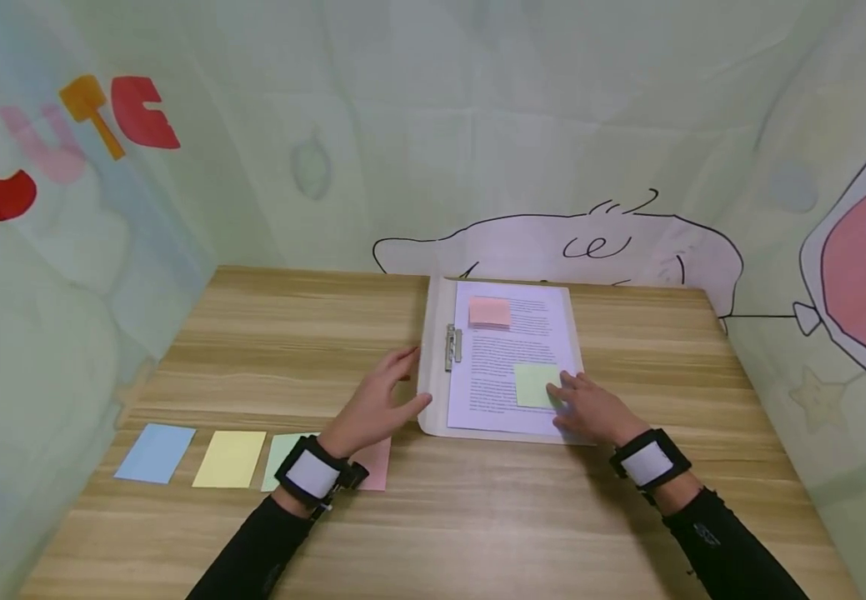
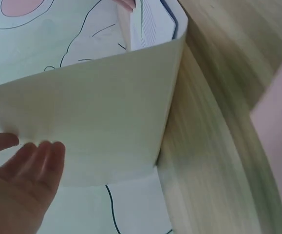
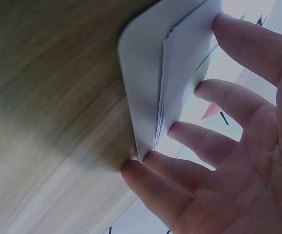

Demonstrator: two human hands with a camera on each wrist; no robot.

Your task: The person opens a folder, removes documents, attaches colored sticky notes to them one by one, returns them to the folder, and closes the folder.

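A white clip folder (image 1: 438, 417) lies on the wooden table, with printed sheets (image 1: 488, 392) under its metal clip (image 1: 453, 348). A pink sticky note pad (image 1: 488, 312) is near the top of the page; lower right sits a green sticky note (image 1: 533, 385). My left hand (image 1: 374, 404), fingers spread, is beside the folder's left edge. In the left wrist view the cover (image 2: 92, 117) stands up, fingertips near its outer face; contact is unclear. My right hand (image 1: 593, 408) has its fingertips along the right edge of the sheets and folder, one over the green note.
Left of the folder, a blue note (image 1: 155, 453), a yellow note (image 1: 228, 460), another green note (image 1: 279, 458) and a pink note (image 1: 376, 467) lie in a row, the last two partly behind my left wrist. Printed cloth (image 1: 478, 125) walls the table (image 1: 478, 525) at the back and sides.
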